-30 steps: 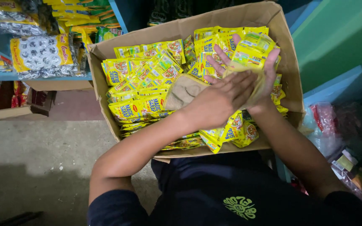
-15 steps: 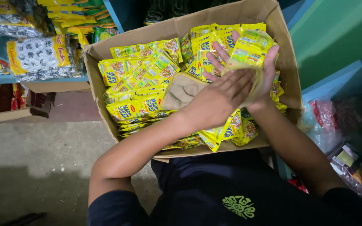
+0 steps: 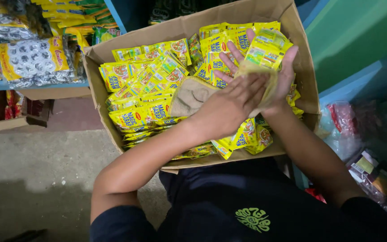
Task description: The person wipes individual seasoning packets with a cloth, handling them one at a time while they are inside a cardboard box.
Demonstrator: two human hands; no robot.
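Observation:
An open cardboard box (image 3: 96, 85) sits on my lap, packed with several small yellow sachets (image 3: 144, 85). My right hand (image 3: 279, 74) lies palm up over the box's right side and holds a small stack of yellow sachets (image 3: 267, 47). My left hand (image 3: 231, 107) crosses over from the left and rests on top of that stack, palm down. It grips a beige cloth (image 3: 190, 96) that sticks out past its wrist side. The near end of the stack under my left fingers is blurred.
Blue shelves stand around the box. Silver and yellow snack packs (image 3: 32, 60) lie on the left shelf, with a small carton (image 3: 16, 114) below it. Wrapped goods (image 3: 363, 166) are stacked at the right. A concrete floor (image 3: 36, 175) shows at the lower left.
My left hand has slid a little along the stack in my right palm with the cloth. The box and my right hand have stayed almost where they were.

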